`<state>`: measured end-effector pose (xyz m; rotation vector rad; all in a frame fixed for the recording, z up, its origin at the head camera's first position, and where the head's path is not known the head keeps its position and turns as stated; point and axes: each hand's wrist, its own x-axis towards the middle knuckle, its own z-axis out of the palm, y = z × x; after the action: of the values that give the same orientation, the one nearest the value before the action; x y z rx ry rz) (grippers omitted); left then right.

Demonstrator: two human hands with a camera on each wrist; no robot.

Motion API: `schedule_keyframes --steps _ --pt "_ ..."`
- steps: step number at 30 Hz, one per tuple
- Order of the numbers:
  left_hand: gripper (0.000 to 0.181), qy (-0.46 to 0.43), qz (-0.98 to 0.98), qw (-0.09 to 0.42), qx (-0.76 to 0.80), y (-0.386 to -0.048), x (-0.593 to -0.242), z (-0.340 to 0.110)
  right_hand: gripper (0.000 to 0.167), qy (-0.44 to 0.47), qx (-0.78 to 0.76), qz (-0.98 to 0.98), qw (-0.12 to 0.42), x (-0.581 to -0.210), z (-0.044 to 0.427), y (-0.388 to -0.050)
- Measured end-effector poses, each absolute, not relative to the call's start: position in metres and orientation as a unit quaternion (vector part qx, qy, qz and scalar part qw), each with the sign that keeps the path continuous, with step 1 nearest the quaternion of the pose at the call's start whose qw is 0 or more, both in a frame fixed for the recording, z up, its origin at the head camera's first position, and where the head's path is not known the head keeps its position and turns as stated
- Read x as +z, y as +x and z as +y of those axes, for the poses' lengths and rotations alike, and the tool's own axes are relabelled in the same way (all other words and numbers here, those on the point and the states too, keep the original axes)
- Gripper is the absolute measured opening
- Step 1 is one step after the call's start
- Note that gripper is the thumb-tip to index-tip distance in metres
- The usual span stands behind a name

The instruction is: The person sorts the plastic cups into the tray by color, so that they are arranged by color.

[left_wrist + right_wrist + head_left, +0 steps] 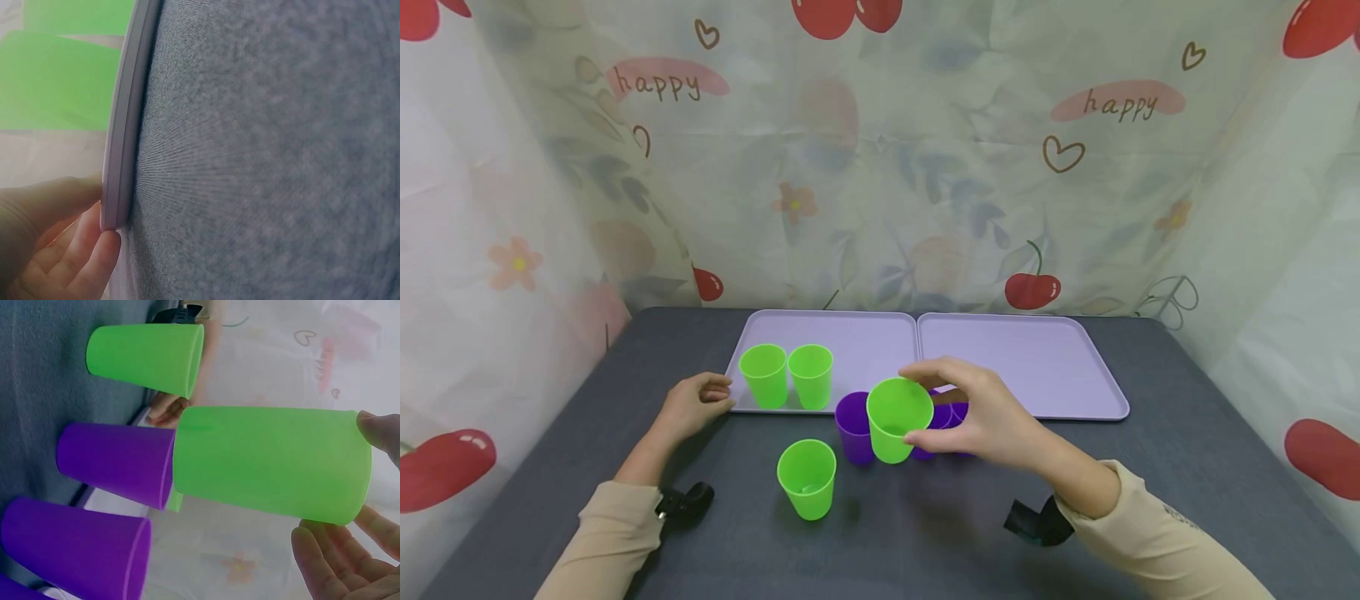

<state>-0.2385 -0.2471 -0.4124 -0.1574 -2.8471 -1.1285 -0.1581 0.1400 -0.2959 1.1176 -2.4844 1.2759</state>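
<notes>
The dark tabletop (910,558) carries two lilac trays along its far edge: left tray (868,350) and right tray (1015,367). At the left tray's near-left corner, the left hand (691,406) pinches the rim. The right hand (992,414) grips the held cup (891,440), a green one, near its mouth; it hangs above the tabletop, left of the palm, long axis roughly upright, before the left tray's near-right corner. Purple cups (853,427) stand before the trays' near edges, three visible, partly hidden. Green cups (767,379) number four: the held one, two inside the left tray, one on the tabletop before it.
</notes>
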Motion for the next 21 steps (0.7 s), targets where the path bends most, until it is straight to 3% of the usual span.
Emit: schedule_keyframes --steps 21 --pt "0.035 -0.055 -0.927 0.041 -0.368 -0.24 -0.414 -0.248 0.057 0.345 0.4 -0.844 0.093 -0.281 0.15 -0.178"
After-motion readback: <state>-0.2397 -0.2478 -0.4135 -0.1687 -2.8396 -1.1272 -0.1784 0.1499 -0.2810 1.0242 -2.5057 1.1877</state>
